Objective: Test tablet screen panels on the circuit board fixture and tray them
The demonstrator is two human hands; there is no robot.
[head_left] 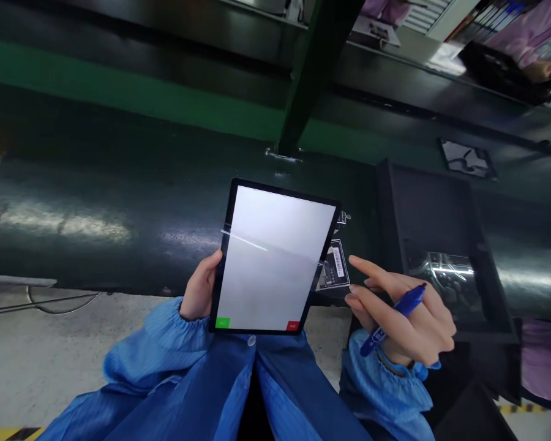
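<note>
A tablet (275,257) with a lit, near-white screen is tilted up in front of me. Its lower corners carry a green box on the left and a red box on the right. My left hand (201,288) grips the tablet's left edge, thumb at the front and the other fingers hidden behind. To the right of the tablet, my right hand (406,312) holds a blue marker pen (408,300) across its fingers, with the index finger stretched toward the tablet. Partly behind the tablet lies a dark card with a white barcode label (336,266).
A black tray (390,208) stands on the dark green bench (96,184) at right, with clear plastic film (450,269) inside. Beyond it lies a flat dark-framed piece (468,158). A green post (312,67) rises behind the tablet. Across the bench, a person's hand (539,70) shows.
</note>
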